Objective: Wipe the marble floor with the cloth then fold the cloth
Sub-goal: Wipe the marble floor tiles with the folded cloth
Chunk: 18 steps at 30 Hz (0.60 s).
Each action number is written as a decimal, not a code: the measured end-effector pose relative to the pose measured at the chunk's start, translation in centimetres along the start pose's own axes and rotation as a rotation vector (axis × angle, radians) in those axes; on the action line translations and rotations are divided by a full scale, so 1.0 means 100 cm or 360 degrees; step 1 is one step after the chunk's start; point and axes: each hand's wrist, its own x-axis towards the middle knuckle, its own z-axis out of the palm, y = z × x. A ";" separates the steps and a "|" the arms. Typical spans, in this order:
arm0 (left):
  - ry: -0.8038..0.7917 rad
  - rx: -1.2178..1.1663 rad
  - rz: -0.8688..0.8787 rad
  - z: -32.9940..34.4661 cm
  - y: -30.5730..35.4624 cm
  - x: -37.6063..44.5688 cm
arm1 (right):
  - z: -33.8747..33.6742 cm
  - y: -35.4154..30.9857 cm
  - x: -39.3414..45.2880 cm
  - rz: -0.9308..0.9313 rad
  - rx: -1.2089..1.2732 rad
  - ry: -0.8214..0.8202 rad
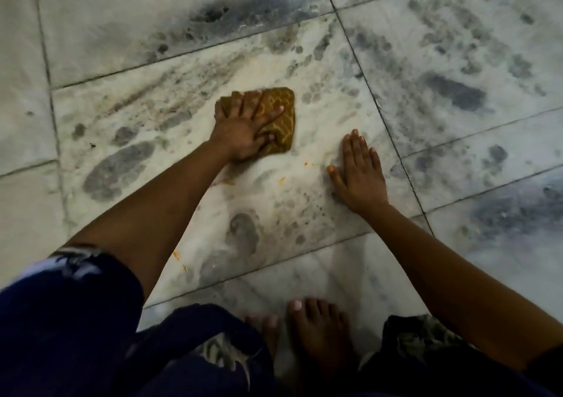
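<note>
Mid-floor, left hand [243,128] presses the cloth [274,119] flat, wiping; right hand [359,174] spread, bracing; the orange crumbs [281,179] look next.

Left hand [243,128] down flat on the cloth [281,116], fingers spread across it, thumb tucked against its near edge. The cloth is a mustard-brown folded square with a pale lattice pattern, lying on the marble floor [304,213]. Right hand [359,174] planted palm-down on the bare marble just to the right of the cloth, fingers straight and together, not touching it. Grey smudges and footprint-like marks all over the tiles, darker toward the top and right. Small orange crumbs [281,179] dot the slab near the left forearm. Two bare feet [316,332] at the bottom edge, dark blue patterned clothing [67,320] at lower left.
</note>
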 end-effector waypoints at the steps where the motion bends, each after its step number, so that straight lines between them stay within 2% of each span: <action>1: -0.0012 -0.0004 0.0004 -0.003 0.008 0.011 | -0.001 0.006 -0.004 0.0014 -0.0010 0.0018; 5: -0.0039 -0.0003 0.0105 -0.002 0.049 0.028 | -0.003 0.027 -0.017 0.0150 -0.0015 0.0034; 8: -0.0008 0.0071 0.0422 0.020 0.081 -0.004 | 0.004 0.032 -0.027 0.0218 0.0003 -0.0005; 11: 0.0050 0.0174 0.0755 0.040 0.064 -0.035 | 0.006 0.033 -0.028 0.0197 0.0044 -0.0028; 13: 0.0049 0.0168 0.0708 0.040 0.039 -0.034 | 0.005 0.033 -0.026 0.0190 0.0054 -0.0051; 18: 0.0018 -0.0024 0.0166 0.001 0.030 0.036 | 0.004 0.034 -0.026 0.0189 0.0057 -0.0055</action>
